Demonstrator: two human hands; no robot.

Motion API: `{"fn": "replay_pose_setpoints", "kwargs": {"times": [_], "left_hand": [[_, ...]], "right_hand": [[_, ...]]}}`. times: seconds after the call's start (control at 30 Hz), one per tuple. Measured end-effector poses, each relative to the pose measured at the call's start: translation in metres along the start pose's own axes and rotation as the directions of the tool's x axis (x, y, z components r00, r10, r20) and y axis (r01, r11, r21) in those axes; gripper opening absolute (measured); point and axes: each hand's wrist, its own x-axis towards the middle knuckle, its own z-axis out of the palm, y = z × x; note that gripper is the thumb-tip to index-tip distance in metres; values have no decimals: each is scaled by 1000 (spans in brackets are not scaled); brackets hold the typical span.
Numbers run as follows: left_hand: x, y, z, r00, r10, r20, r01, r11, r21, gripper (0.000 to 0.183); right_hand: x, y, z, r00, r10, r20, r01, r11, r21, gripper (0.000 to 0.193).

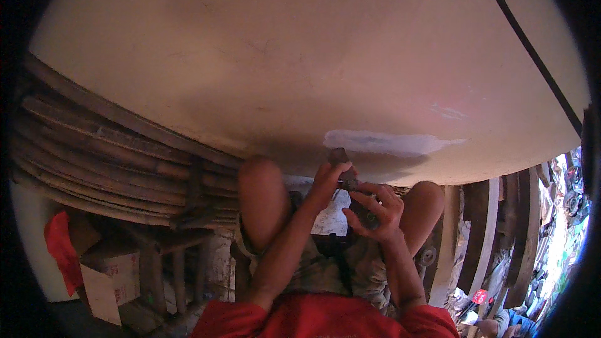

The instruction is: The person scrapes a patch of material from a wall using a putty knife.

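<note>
Pinched a dark piece (pixel 338 155) in the left hand (pixel 330 183), just below the white patch (pixel 388 143); with right hand (pixel 383 211) curled beside it, could not tell its grip. Looked light, stiff, best held low.

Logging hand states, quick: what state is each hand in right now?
Left hand: closed, holding a small dark piece.
Right hand: thumb and fingers parted near that piece; whether it holds anything can't be told.

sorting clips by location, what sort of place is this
Likely a rough workshop or storage yard, judging by the large beige curved panel with a whitish patch, the stacked wooden slats and the scattered clutter.
</note>
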Motion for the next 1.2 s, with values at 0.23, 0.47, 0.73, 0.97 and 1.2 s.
{"fn": "replay_pose_setpoints", "kwargs": {"times": [0.23,0.47,0.73,0.97,1.2], "left_hand": [[7,2,-2,992,-40,118,49,996,-75,27],[13,4,-10,982,-148,121,165,977,-139,28],[18,24,-17,973,-217,73,222,973,-58,21],[12,38,-12,891,-426,159,451,871,-197,18],[30,-22,-17,982,141,123,-121,980,-159,17]], "right_hand": [[7,-5,8,986,-163,-31,164,986,36,19],[15,-11,25,981,-183,-67,192,965,177,15],[38,-12,49,978,-176,-116,203,932,300,18],[33,-8,52,969,-216,-119,242,928,284,17],[19,5,44,987,-143,-68,155,958,241,14]]}}
